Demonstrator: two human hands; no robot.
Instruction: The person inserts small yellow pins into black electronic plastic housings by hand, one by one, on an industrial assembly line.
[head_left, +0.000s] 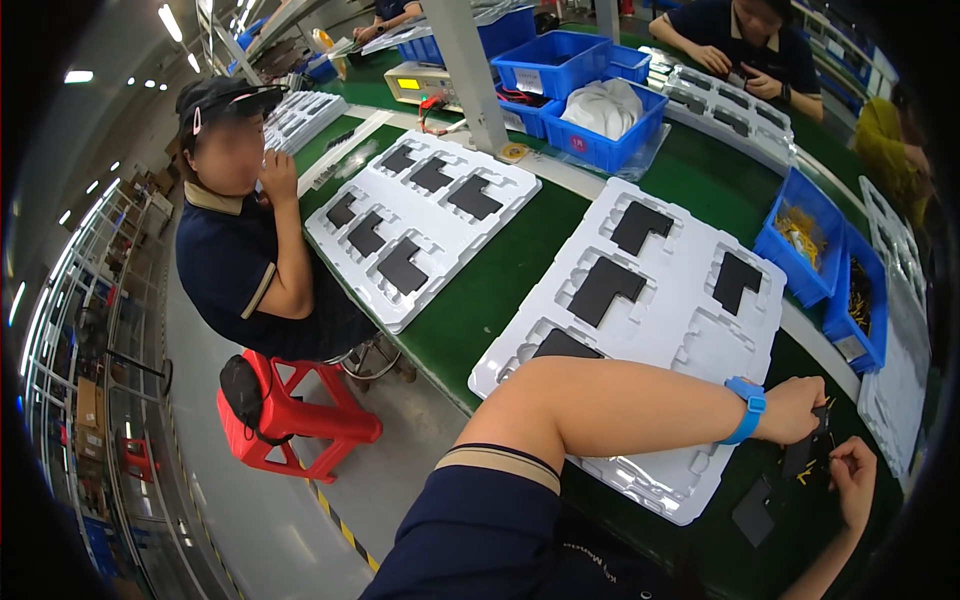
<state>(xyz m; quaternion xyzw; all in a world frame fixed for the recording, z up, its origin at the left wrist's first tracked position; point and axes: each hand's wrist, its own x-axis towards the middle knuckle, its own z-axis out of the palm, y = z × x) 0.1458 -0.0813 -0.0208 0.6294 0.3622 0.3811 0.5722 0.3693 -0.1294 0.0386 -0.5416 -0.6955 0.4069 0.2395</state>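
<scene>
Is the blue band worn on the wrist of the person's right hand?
No, the blue band is around the wrist of the left hand, while the right hand shows a bare wrist.

We see grey floor, yellow-black striped line along it; red plastic stool beside green tabletop; metal shelving, cardboard boxes at left; strip light overhead.

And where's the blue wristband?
In the head view, the blue wristband is at the lower right, worn just behind the person's own left hand, by the right edge of the nearer white tray.
</scene>
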